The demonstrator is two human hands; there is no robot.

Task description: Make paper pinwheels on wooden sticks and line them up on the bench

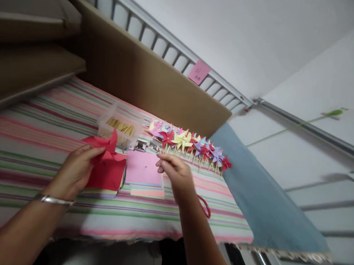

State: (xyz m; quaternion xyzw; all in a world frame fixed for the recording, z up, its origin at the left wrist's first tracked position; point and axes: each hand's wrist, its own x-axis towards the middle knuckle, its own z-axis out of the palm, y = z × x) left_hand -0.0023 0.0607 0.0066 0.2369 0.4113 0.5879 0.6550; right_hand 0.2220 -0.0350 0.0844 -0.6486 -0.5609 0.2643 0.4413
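My left hand (77,165) is closed on a folded red paper pinwheel (111,146), thumb on top, above a stack of red paper squares (106,177). Beside that stack lies a stack of pink paper sheets (143,168) with other colours showing under its near edge. Over the right edge of the pink stack, my right hand (178,175) has thumb and forefinger pinched together; whatever may be between them is too small to make out. Two small open metal tins (140,145) sit just beyond the pink stack. Thin sticks (121,126) fill part of a clear plastic box (102,123) behind the red paper.
Several pinwheels on sticks (182,140) lie in a row at the back right of the striped cloth (47,142). A red loop-shaped handle (205,208) shows by my right forearm. A brown board (155,80) and a white railing (160,40) stand behind.
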